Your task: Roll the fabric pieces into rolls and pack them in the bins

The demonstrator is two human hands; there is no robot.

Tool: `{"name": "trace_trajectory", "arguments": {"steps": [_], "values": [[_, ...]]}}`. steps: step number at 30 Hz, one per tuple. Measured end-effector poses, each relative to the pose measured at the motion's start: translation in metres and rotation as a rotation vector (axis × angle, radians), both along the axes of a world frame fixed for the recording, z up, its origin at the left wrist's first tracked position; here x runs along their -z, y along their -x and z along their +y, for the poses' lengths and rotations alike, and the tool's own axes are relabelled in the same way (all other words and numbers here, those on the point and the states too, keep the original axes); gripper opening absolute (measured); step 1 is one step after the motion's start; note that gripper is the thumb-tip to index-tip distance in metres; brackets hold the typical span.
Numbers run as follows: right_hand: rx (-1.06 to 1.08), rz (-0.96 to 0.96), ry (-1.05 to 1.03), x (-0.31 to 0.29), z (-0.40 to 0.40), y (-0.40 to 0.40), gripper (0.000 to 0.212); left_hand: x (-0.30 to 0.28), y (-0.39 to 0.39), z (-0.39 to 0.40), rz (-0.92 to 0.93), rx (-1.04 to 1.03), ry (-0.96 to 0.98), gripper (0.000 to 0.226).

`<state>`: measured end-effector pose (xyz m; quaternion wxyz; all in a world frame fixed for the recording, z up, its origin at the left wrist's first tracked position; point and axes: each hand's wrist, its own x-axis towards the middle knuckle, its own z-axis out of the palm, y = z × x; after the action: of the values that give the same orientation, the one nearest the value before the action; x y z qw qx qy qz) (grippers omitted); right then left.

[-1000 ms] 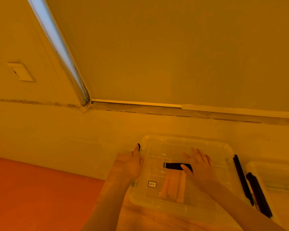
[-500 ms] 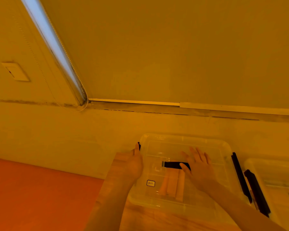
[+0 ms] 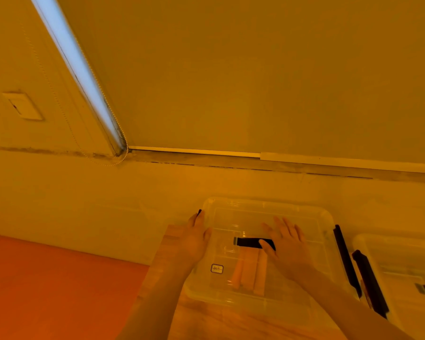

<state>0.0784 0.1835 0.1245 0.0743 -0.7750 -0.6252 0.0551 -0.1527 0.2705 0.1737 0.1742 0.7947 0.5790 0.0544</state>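
Observation:
A clear plastic bin (image 3: 268, 207) with its clear lid on stands on the wooden table. Through the lid I see several pale fabric rolls (image 3: 248, 271) lying side by side. A black handle strip (image 3: 247, 242) sits at the lid's middle. My left hand (image 3: 194, 241) rests on the bin's left edge, its fingertips at a small black latch (image 3: 199, 212) and its thumb on the lid. My right hand (image 3: 286, 246) lies flat on the lid with its fingers spread, the thumb touching the black strip.
A second clear bin (image 3: 402, 261) stands at the right, with black latches (image 3: 345, 258) between the two bins. The wooden table (image 3: 206, 322) runs under the bins. An orange surface (image 3: 47, 285) lies to the left, and a wall rises just behind.
Both hands keep their places on the bin's lid. Only the view shifts slightly.

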Motion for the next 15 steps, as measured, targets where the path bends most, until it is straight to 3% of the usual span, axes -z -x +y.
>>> {"name": "trace_trajectory", "arguments": {"steps": [5,15], "values": [[0.007,0.020,0.033,-0.008,-0.001,0.001,0.110,-0.006,-0.004,0.000,0.023,-0.001,-0.041,0.055],[-0.004,0.153,-0.017,-0.021,-0.015,-0.006,0.119,-0.014,-0.020,0.003,-0.088,0.069,-0.147,0.048]]}}
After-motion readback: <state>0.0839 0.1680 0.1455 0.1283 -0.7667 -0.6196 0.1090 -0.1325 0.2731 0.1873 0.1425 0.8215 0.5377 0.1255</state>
